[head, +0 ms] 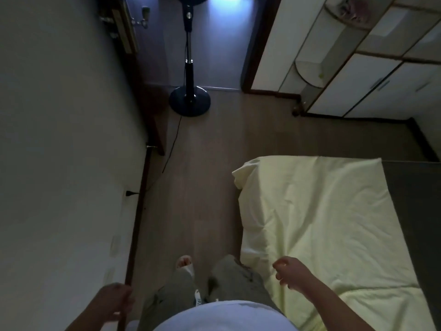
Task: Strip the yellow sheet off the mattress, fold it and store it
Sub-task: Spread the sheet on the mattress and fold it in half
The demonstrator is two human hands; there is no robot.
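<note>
**Yellow sheet lies half off the mattress, right hand poised at its near edge**

The yellow sheet (310, 211) spreads ahead of the right hand (290, 273) and out to its right. It covers the left part of the mattress (412, 211), while a dark strip of that mattress lies bare along the far right side. The right hand hangs over the sheet's near left portion, fingers loosely curled and holding nothing. Whether the fingertips touch the cloth cannot be told in the dim light.

The left hand (114, 302) is well apart from the sheet, down by the person's other side and close to the wall (59, 139). Its fingers are also slack and, as far as can be seen, around nothing.

The sheet's long axis runs straight away from the right hand toward a rumpled far corner (241, 173) that droops over the mattress edge above the floor (202, 175). Its right border slants back toward the person. That puts the right hand plainly nearer, with cloth directly under and beyond it. The left hand would have to cross the body to reach any edge.

Stripping looks partly done and folding not begun. The next grasp likely falls to the right hand, on the cloth beneath it.

A standing fan (189, 101) and a white wardrobe (393, 91) stand well beyond both hands.
</note>
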